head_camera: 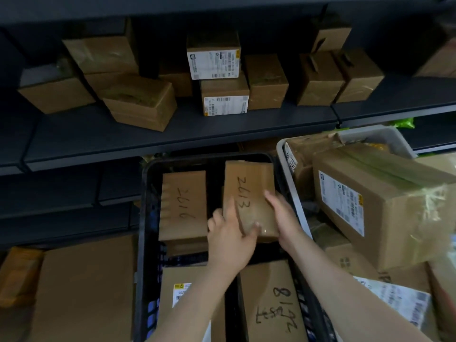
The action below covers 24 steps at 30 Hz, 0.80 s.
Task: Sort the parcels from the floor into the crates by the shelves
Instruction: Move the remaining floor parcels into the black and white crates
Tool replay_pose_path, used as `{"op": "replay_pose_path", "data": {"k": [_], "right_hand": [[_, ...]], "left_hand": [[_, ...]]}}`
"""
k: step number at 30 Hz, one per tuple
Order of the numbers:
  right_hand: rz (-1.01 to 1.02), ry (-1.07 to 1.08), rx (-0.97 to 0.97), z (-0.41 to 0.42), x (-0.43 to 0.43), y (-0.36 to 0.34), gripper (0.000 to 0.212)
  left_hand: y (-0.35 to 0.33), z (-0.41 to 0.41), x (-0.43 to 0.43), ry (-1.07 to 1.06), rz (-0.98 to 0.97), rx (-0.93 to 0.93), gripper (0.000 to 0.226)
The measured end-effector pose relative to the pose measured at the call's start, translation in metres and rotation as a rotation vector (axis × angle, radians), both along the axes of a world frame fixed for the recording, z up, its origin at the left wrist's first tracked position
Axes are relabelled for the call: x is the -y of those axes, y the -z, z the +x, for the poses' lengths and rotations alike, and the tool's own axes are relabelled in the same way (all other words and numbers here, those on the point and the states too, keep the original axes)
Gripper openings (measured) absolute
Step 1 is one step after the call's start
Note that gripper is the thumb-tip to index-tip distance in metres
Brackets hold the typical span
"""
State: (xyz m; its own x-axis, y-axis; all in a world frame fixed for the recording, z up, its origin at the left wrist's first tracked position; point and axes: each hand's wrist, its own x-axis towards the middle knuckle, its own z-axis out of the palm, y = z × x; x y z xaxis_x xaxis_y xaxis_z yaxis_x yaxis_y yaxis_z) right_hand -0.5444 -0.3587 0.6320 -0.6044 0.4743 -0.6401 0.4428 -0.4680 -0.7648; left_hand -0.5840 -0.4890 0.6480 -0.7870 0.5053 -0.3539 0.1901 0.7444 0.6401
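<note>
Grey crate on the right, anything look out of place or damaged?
Yes. The large labelled box sits tilted atop the other parcels in the grey crate, and its clear tape is torn and frayed at one end.

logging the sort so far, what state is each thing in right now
2613 parcel: in the black crate, held by both hands
left hand: grips the 2613 parcel's near end
right hand: holds its right side
2616 parcel: lying in the black crate, untouched
black crate: partly filled
white crate: piled above its rim
</note>
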Motion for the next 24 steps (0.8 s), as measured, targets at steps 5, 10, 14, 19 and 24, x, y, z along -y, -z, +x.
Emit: {"op": "replay_pose_path", "data": {"k": [5,10,14,19,24], "right_hand": [[0.943,-0.567,0.018,0.016,0.013,0.012,0.057],[1.048,-1.036,0.3,0.029,0.022,0.034,0.084],[1.15,-1.224,0.372,0.03,0.014,0.038,0.108],[1.154,-1.091,0.385,0.011,0.006,0.038,0.102],[1.117,-1.038,0.381,0.017,0.007,0.033,0.085]], "left_hand": [[0.032,-0.016,0.003,-0.288,0.124,0.347,0.063],[0.054,-0.032,-0.016,-0.353,0.058,0.611,0.06],[0.067,-0.045,-0.027,-0.442,0.181,0.656,0.072],[0.107,-0.054,-0.035,-0.465,0.321,0.842,0.105],[0.095,-0.043,-0.051,-0.444,0.462,0.942,0.064]]}}
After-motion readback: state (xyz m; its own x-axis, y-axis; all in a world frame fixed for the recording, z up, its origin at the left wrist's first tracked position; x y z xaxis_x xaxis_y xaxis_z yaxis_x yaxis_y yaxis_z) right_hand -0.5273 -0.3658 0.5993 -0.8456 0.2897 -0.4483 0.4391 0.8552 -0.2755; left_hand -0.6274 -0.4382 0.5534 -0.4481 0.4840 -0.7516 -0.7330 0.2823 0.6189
